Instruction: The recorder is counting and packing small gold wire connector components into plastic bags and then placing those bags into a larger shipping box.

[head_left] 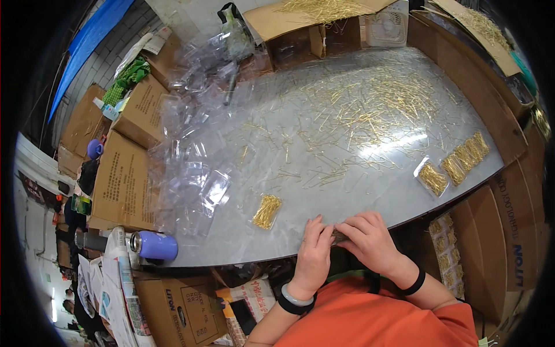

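Left hand (314, 250), right hand (371, 240) meet at table (248, 246) edge.
Both curled, contents unclear; gold pins (378, 104) spread loose, likely easing pickup.

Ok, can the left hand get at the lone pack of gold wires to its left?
Probably yes: the pack lies close to the left hand, with nothing visible between on the tabletop, though that hand is beside the right hand.

Blue capitals on right-hand carton (513, 231), lower-left carton (184, 317); dark characters on left-side carton (122, 182); red characters on white package (263, 294).
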The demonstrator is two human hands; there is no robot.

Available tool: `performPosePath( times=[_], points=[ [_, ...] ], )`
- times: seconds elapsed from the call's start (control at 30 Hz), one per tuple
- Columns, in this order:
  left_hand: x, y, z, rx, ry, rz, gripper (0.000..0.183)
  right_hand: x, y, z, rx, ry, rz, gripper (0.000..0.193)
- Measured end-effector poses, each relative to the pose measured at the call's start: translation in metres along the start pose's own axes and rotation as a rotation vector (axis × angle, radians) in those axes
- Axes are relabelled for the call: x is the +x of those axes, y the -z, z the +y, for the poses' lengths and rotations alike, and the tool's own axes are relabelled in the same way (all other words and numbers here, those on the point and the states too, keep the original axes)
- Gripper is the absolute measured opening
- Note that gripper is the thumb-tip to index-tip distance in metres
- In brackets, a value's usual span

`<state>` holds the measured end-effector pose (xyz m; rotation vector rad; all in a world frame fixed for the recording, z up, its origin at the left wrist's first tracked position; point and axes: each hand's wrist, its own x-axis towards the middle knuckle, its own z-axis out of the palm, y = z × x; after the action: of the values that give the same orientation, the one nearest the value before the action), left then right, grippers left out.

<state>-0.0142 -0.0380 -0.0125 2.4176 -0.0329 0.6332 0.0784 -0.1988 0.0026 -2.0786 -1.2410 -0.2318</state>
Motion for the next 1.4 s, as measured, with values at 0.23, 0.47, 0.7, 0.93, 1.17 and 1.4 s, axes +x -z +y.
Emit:
performPosePath(
  times=[0.23,0.47,0.7,0.93,1.17,1.4],
  points=[
    [-0.008,0.001,-0.005,0.015,-0.018,-0.006,0.028,-0.013,-0.010,-0.006,-0.013,-0.013,0.086,0.059],
    [-0.006,-0.002,-0.007,-0.007,-0.044,0.001,0.027,-0.030,-0.033,-0.020,-0.272,-0.031,0.081,0.058],
    [-0.009,0.003,-0.008,-0.022,-0.065,0.012,0.025,-0.022,-0.035,-0.008,-0.076,0.103,0.230,0.043],
    [-0.010,0.005,-0.012,-0.074,-0.152,0.010,0.022,-0.026,-0.036,0.007,-0.116,0.236,0.356,0.030],
    [-0.016,0.003,-0.013,-0.001,-0.154,0.045,0.020,-0.014,-0.034,0.004,-0.068,0.294,0.409,0.014],
    [-0.007,0.033,-0.010,0.107,0.024,0.092,0.033,-0.010,-0.021,0.000,-0.023,0.128,0.479,0.016]
  ],
)
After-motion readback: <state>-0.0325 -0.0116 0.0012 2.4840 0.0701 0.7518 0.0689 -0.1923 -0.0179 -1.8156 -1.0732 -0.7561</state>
